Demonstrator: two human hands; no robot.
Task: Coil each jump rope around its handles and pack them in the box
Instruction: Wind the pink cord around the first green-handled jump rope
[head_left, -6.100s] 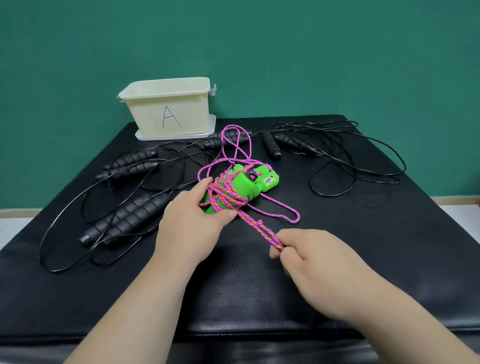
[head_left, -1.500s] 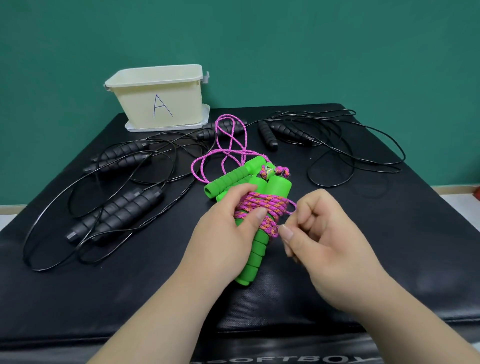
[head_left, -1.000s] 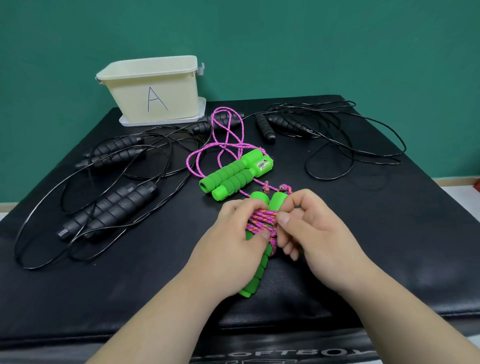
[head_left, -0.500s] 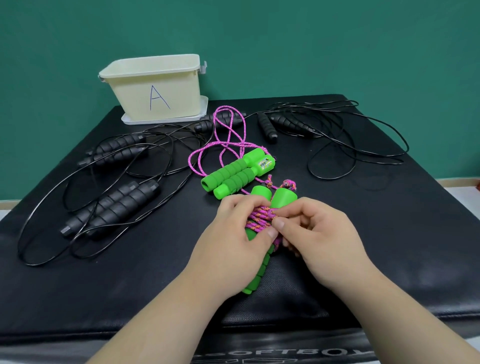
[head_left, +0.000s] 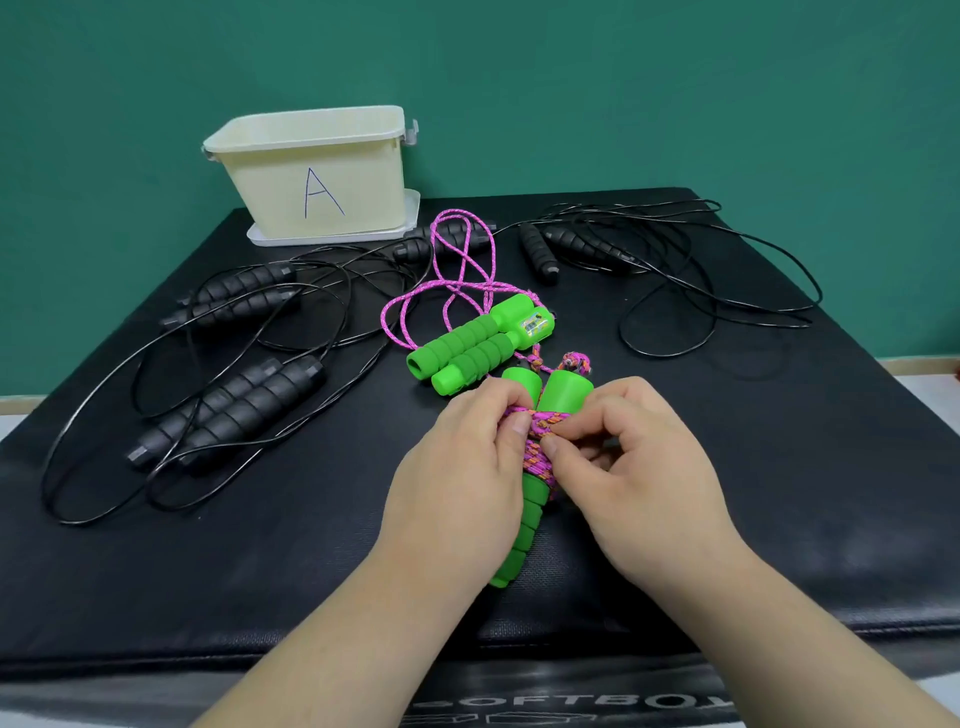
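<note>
Both hands hold a green-handled jump rope whose pink cord is coiled round its two handles, low over the black mat. My left hand grips the handles and coil from the left, thumb on the cord. My right hand pinches the coiled cord from the right. A second green-handled rope lies just beyond, its pink cord loose. The cream box marked A stands at the back left.
Black jump ropes lie uncoiled on the black mat: handles at the left, another pair behind them, and handles with looping cable at the back right. A green wall rises behind.
The coiled rope was lifted off the second green rope and brought nearer. My right hand went from pulling the cord to pinching it against the coil.
</note>
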